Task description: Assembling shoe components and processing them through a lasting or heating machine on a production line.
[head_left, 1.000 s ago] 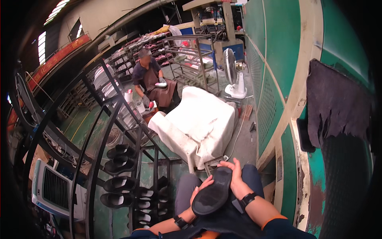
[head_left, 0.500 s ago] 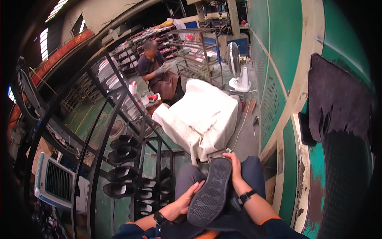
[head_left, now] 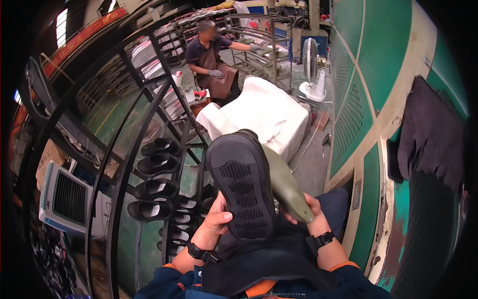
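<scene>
Fingers [head_left: 225, 218] of the left hand [head_left: 215, 222] are being pressed to the black shoe [head_left: 244, 187], beside which, above the lap [head_left: 244, 252], the green last [head_left: 285, 183] is being pinched at its narrow end by the right hand [head_left: 317, 225], both best being held steady.

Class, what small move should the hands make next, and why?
Probably, the left hand should tilt the black shoe to show its opening: its sole faces the camera, hiding whether the shoe meets the green foot-shaped form, whose narrow lower end the right hand holds.
</scene>
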### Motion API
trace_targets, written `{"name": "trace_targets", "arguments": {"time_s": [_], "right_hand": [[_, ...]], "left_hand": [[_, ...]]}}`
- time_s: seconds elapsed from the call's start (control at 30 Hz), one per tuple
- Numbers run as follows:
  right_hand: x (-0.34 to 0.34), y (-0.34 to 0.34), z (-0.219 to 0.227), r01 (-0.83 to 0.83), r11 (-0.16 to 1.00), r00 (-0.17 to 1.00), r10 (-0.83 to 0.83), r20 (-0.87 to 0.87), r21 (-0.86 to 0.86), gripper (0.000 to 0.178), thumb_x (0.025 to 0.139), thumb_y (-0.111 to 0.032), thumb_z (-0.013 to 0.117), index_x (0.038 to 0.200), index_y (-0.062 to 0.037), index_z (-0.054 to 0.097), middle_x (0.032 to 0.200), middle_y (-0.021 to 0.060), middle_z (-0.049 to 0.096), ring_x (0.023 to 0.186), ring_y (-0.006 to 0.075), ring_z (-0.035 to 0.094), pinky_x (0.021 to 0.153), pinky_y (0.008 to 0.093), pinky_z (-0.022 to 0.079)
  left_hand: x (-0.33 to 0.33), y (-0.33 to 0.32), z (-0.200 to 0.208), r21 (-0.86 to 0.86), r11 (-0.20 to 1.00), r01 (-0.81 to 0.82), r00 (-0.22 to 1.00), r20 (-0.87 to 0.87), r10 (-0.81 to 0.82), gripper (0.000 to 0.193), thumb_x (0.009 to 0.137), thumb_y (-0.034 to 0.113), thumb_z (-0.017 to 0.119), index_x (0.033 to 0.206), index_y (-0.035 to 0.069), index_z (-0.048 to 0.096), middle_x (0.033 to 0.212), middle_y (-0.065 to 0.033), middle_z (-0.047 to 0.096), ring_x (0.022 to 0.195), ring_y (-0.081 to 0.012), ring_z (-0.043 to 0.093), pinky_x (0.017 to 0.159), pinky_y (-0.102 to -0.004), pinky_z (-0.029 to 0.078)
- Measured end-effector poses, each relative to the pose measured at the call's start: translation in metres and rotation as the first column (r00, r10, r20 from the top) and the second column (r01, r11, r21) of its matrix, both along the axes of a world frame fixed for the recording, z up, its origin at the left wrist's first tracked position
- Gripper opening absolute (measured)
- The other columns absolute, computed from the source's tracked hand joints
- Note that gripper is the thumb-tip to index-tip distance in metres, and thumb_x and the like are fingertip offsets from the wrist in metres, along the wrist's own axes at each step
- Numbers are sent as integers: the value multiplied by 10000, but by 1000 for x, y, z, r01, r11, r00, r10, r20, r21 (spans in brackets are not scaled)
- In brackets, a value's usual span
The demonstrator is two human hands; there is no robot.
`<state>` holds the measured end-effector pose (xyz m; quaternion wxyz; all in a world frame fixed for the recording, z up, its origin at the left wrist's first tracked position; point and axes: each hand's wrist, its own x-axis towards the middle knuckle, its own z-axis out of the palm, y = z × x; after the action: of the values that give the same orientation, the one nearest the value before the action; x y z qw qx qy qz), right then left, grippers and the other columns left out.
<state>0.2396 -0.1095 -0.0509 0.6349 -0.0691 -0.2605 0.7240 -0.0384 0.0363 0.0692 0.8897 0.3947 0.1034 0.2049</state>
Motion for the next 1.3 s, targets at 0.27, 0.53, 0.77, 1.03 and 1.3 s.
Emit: {"name": "trace_targets", "arguments": {"time_s": [0.27,0.53,0.77,1.03,1.3], "right_hand": [[51,168,9,463,696,882,-425,204,-549,738,1051,-514,426,1559,-53,155,1235,325,597,907,363,698,677,391,594],[-174,118,103,-311,838,651,531,543,-448,650,1071,-504,406,1558,-74,370,1541,91,440,1353,260,505,997,490,521],[-153,126,124,-407,840,396,515,760,-358,467,1054,-264,531,1431,12,522,1407,182,577,1158,273,668,897,353,568],[5,84,175,94,926,241,335,911,-365,393,1035,-208,546,1369,-3,582,1217,144,691,1035,241,709,861,337,571],[143,-104,246,673,732,164,-10,986,-105,475,996,-335,639,1350,-22,594,1134,132,710,956,261,725,810,359,589]], "left_hand": [[-57,-15,10,541,759,-362,909,25,415,1240,674,222,840,1643,93,78,1654,-138,240,1530,-295,248,1233,-411,190],[-118,-32,27,977,156,145,490,-208,846,450,814,447,761,1022,55,684,833,-139,697,865,-368,690,788,-477,518],[-158,-24,27,908,105,406,110,-162,981,239,861,266,689,815,45,613,730,-147,672,702,-362,686,627,-465,546],[-242,50,-74,910,246,334,-108,-222,969,265,841,317,720,866,61,660,789,-144,688,804,-365,675,857,-478,486],[-160,52,-24,993,-93,-67,175,103,979,153,885,83,672,1009,-7,663,938,-131,658,890,-287,630,888,-376,479]]}}
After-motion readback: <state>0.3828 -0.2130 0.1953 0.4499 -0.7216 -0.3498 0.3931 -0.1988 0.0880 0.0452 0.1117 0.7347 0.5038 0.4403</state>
